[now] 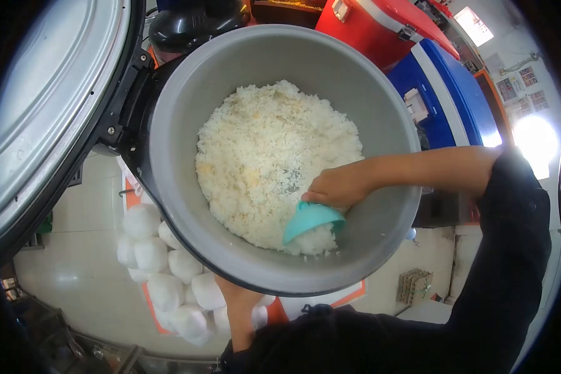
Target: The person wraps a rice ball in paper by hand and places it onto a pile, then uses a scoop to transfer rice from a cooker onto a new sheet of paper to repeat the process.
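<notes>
A large grey pot (174,143) with white rice (255,143) in it fills the middle of the view. Inside, at its lower right, my right hand (340,186) is closed on a turquoise scoop (311,218). The scoop is tilted, with rice at its mouth. My left hand (238,296) is below the pot's near edge, beside white rounded bundles (168,290); its fingers are hidden under the rim, so its hold cannot be made out.
The pot's open lid (50,106) stands at the left on a black hinge. A red cooler (380,31) and a blue cooler (445,93) are at the upper right. Stacked egg trays (414,285) sit at the lower right, and a black rounded object (193,25) is behind the pot.
</notes>
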{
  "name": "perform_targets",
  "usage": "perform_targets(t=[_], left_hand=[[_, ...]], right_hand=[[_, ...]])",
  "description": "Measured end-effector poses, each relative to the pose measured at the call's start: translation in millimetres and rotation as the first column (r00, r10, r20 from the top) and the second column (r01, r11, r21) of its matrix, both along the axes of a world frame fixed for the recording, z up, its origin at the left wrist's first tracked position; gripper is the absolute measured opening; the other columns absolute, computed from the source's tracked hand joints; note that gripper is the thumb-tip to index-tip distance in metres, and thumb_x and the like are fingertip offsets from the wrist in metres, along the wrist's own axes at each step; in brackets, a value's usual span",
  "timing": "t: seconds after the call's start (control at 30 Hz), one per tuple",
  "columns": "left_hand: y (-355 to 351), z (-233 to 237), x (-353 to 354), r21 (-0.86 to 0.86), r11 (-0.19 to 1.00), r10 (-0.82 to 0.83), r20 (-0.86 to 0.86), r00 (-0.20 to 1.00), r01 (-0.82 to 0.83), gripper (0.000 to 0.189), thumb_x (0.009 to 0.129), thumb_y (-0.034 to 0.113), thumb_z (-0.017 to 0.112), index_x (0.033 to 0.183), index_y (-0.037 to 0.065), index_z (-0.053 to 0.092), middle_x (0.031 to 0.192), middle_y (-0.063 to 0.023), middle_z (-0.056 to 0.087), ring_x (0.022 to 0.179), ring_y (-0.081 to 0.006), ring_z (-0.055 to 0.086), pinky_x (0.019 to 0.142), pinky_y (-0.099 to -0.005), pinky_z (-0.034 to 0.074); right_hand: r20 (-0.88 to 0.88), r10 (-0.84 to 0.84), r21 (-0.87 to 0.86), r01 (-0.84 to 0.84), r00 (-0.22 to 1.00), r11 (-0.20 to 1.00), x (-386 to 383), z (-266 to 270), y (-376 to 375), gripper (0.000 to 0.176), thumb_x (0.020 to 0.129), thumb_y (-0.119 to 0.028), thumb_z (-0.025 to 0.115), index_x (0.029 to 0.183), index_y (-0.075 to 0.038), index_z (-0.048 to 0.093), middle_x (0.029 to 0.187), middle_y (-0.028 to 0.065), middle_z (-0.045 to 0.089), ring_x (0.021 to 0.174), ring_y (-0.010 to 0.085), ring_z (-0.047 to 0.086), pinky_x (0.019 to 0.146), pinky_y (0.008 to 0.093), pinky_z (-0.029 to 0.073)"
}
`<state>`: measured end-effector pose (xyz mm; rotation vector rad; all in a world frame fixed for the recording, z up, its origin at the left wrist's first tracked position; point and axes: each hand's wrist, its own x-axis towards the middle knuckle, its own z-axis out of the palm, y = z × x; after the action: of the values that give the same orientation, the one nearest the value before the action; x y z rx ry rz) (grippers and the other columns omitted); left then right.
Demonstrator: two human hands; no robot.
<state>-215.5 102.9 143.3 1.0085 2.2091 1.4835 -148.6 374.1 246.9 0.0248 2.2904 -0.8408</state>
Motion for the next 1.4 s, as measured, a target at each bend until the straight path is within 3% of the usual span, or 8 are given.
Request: perform_targets(t=[0.23,0.4,0.57,0.8,1.1,1.2,1.3,1.4], left_hand=[[-5,17,-2,-0.022,1.0,-0.014,0.151,0.988,0.017,0.05,0.064,0.023,0.074,0.105,0.001,0.056,0.102,-0.0148,0.06,0.096,-0.0304,0.055,0.086,-0.0399,0.04],[-17,-14,-4,-0.06,0.997,-0.043,0.14,0.989,0.052,0.051,0.064,0.024,0.074,0.106,0.001,0.056,0.103,-0.0147,0.059,0.096,-0.03,0.055,0.087,-0.04,0.04],[-12,-2,-2,-0.197,0.98,0.017,0.252,0.968,0.034,0.063,0.058,0.02,0.079,0.111,-0.001,0.051,0.104,-0.0163,0.057,0.097,-0.0286,0.055,0.086,-0.0378,0.042],[-12,-11,-2,0.048,0.999,-0.034,0.249,0.968,0.022,0.054,0.059,0.018,0.077,0.105,-0.001,0.055,0.097,-0.0141,0.06,0.092,-0.0283,0.057,0.081,-0.0373,0.044],[-7,5,-15,-0.287,0.946,-0.135,0.073,0.988,0.151,0.048,0.064,0.028,0.072,0.102,0.002,0.057,0.097,-0.0168,0.059,0.092,-0.0338,0.055,0.082,-0.0421,0.042],[-6,1,-12,-0.161,0.981,-0.09,0.125,0.988,0.11,0.051,0.063,0.026,0.073,0.103,0.0,0.056,0.098,-0.0178,0.059,0.092,-0.0341,0.055,0.082,-0.0408,0.042],[-6,14,-12,-0.27,0.951,-0.125,0.114,0.986,0.152,0.046,0.067,0.024,0.071,0.102,-0.001,0.057,0.099,-0.019,0.06,0.095,-0.0337,0.055,0.083,-0.0402,0.042],[0,25,-10,-0.174,0.984,-0.007,0.229,0.973,0.047,0.043,0.069,0.022,0.069,0.103,-0.002,0.056,0.098,-0.0192,0.06,0.095,-0.0336,0.056,0.083,-0.0383,0.043]], right_hand=[[0.517,-0.142,0.147,0.076,0.844,0.986,-28,19,39,0.053,0.097,-0.034,0.023,0.076,0.003,0.055,0.061,0.0191,0.054,0.058,0.0322,0.057,0.06,0.0427,0.047],[-0.096,0.196,0.316,-0.157,0.976,0.936,4,-48,36,0.03,0.09,-0.012,0.032,0.1,0.005,0.055,0.065,0.0193,0.059,0.056,0.0315,0.06,0.053,0.0399,0.049],[0.353,-0.595,0.332,0.498,0.722,0.801,-10,-14,-35,0.057,0.097,-0.031,0.019,0.074,0.009,0.052,0.066,0.0215,0.057,0.054,0.0318,0.058,0.054,0.0399,0.05],[0.37,-0.666,0.211,0.64,0.647,0.739,-35,-1,-63,0.058,0.096,-0.033,0.021,0.067,0.008,0.05,0.055,0.0198,0.053,0.044,0.0299,0.055,0.047,0.0402,0.048],[-0.259,-0.287,0.041,0.307,0.922,0.951,-15,28,-61,0.054,0.097,-0.033,0.021,0.071,0.003,0.053,0.063,0.0178,0.056,0.052,0.0269,0.058,0.047,0.0399,0.047],[0.332,-0.419,0.048,0.428,0.845,0.902,-36,71,-40,0.053,0.097,-0.035,0.023,0.073,0.002,0.053,0.068,0.0208,0.058,0.056,0.0288,0.059,0.051,0.0396,0.048],[0.325,-0.248,0.192,0.193,0.913,0.962,-69,61,-15,0.048,0.096,-0.034,0.028,0.079,0.005,0.051,0.071,0.0236,0.059,0.06,0.0313,0.061,0.054,0.039,0.048],[-0.268,-0.499,0.092,0.538,0.824,0.838,-73,7,-24,0.042,0.096,-0.032,0.032,0.089,0.008,0.044,0.074,0.0252,0.059,0.058,0.032,0.06,0.054,0.0385,0.049]])
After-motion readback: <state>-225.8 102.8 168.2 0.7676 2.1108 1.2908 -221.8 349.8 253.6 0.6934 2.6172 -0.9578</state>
